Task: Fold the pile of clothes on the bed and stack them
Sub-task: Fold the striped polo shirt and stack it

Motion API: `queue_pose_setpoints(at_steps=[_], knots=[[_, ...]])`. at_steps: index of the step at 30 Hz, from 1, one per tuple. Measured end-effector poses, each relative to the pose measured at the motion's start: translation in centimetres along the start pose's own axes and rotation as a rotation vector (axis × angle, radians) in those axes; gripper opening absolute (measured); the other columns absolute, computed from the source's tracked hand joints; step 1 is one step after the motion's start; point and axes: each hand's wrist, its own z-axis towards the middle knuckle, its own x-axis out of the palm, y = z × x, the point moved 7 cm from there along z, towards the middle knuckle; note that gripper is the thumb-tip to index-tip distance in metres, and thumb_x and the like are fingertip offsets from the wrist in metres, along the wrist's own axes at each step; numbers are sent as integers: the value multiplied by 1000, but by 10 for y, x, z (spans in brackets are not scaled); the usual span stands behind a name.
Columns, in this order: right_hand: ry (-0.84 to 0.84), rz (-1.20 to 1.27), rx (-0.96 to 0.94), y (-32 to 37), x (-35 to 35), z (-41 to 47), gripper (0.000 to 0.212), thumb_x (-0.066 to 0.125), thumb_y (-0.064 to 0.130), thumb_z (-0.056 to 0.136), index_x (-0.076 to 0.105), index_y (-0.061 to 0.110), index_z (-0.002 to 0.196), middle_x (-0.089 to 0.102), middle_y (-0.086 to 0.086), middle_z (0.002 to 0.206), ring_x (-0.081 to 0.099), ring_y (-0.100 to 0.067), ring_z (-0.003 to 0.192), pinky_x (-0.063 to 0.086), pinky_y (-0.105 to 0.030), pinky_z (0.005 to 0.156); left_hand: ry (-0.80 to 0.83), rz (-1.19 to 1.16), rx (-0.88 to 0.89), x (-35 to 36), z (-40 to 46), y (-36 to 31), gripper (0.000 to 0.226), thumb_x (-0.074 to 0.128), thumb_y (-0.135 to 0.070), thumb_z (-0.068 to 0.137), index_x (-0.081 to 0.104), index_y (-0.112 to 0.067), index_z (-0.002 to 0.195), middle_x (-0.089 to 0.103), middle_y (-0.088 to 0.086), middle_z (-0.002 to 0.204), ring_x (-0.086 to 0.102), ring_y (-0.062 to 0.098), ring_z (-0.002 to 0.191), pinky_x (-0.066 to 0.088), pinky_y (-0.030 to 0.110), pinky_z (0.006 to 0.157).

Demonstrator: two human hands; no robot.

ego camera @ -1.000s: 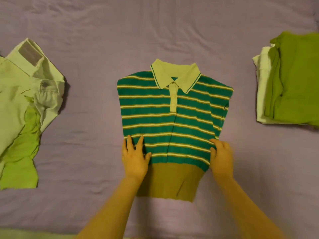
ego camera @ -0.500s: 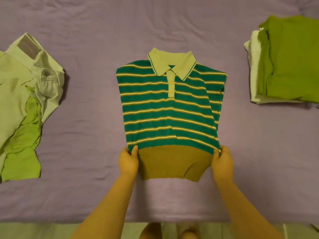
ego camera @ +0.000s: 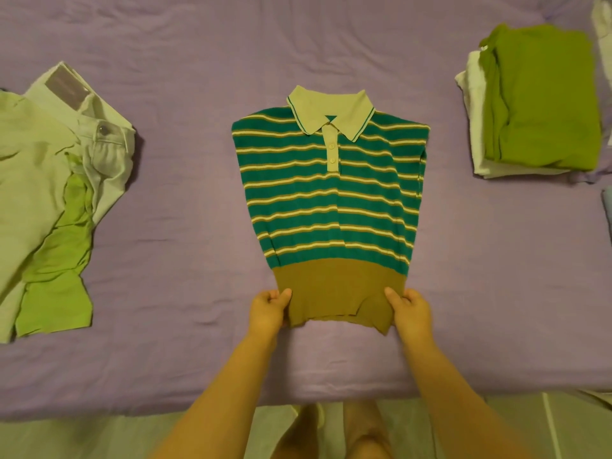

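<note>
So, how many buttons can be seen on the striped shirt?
2, both on the pale placket of the striped polo shirt below the collar: the upper button and the lower button. The collar may hide another.

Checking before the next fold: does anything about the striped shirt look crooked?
Yes. The striped polo has an uneven brown hem: its corner by the right hand hangs lower than the one by the left hand.
</note>
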Motion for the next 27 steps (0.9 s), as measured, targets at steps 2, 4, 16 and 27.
queue_pose_setpoints(at_steps=[2,4,16,27], knots=[[-10,142,80,0,1,-4,17,61,24,92,59,8,85,64,-23,104,60,-37,95,52,-50,86,41,-58,-15,2,-4,-3,27,59,-16,94,48,-9,70,59,20,84,59,37,84,52,56,86],[-13,274,139,5,-1,-5,17,62,26,91,60,11,82,64,-20,106,60,-35,98,51,-48,90,53,-136,-19,2,-6,-13,27,59,-20,94,49,-11,70,59,16,82,55,28,80,51,47,81],[242,829,287,133,14,54,9,50,8,96,58,9,102,73,-5,71,71,-17,62,59,-31,53,166,-696,-19,39,14,-148,8,53,-11,96,59,-10,101,74,7,75,72,17,65,58,30,51],[379,908,390,256,52,144,15,52,12,96,59,0,91,70,-15,65,70,-23,67,58,-30,60,128,-808,-56,79,83,-262,22,51,-13,97,57,-3,117,69,13,94,67,21,81,58,30,55]])
